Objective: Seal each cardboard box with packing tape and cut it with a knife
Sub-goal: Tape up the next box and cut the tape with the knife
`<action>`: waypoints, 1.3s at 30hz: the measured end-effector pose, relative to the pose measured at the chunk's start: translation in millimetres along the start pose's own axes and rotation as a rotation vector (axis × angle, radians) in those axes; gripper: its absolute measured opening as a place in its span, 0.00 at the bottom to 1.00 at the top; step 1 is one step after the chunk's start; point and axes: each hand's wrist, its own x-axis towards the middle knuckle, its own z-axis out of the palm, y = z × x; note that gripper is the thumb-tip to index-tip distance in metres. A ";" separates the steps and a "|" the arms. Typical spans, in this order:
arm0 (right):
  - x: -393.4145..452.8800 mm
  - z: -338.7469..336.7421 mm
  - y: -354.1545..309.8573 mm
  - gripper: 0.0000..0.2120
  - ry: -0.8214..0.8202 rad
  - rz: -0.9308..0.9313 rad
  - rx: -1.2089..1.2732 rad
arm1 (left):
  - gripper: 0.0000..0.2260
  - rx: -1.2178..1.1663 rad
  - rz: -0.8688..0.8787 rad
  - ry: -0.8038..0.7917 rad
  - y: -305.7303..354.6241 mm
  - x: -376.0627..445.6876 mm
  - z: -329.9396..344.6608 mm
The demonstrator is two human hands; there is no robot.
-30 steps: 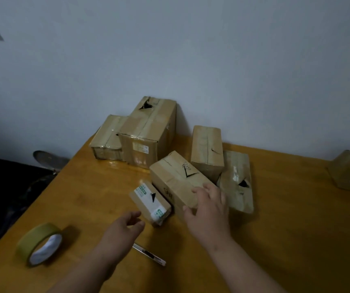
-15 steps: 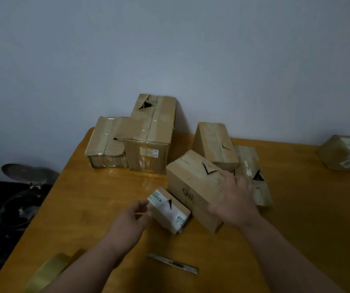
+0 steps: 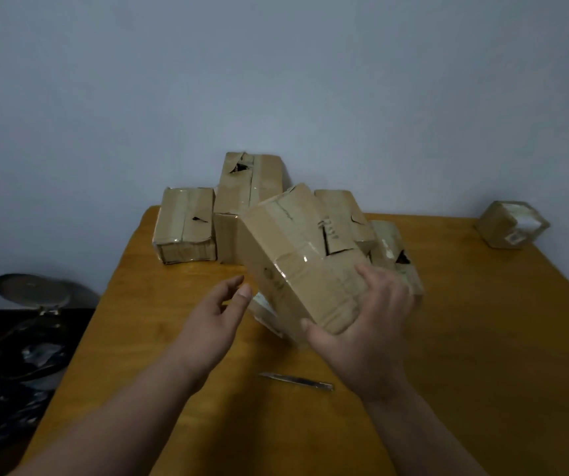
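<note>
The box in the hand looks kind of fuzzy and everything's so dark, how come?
Head view: the room is dimly lit, so the wooden table and wall look dull; the lifted cardboard box and right hand are smeared by motion blur; clear tape on the box catches small glints.

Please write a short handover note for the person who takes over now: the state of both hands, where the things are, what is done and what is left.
Right hand: grips the lifted, tilted brown cardboard box at its near end.
Left hand: open, empty, beside that box, not touching it.
Slim metal utility knife: flat on the orange wooden table, near the hands.
Other brown boxes, among them the tall box with a torn top, stand at the wall; one small box sits far right.
Tape roll: not in view.
Done: held box picked up. Left: tape it, cut the tape, then go on to the others.
</note>
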 end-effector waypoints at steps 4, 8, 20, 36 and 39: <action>-42.9 10.8 -17.8 0.48 -0.166 0.045 -0.051 | 0.34 -0.055 -0.021 0.014 -9.5 -41.5 -4.8; -91.9 18.3 -30.5 0.48 -0.361 0.164 -0.099 | 0.27 -0.113 -0.153 0.008 -29.1 -76.9 -3.9; -143.6 29.3 -38.9 0.33 -0.973 0.266 0.249 | 0.35 -0.022 -0.366 -0.056 -68.5 -84.1 -37.9; -110.1 60.5 -44.5 0.09 -0.699 0.351 0.083 | 0.58 0.281 -0.305 -0.045 -87.5 -60.0 -50.0; -106.1 67.4 -44.4 0.01 -0.713 0.446 0.135 | 0.57 0.683 -0.028 -0.155 -75.0 -45.5 -51.2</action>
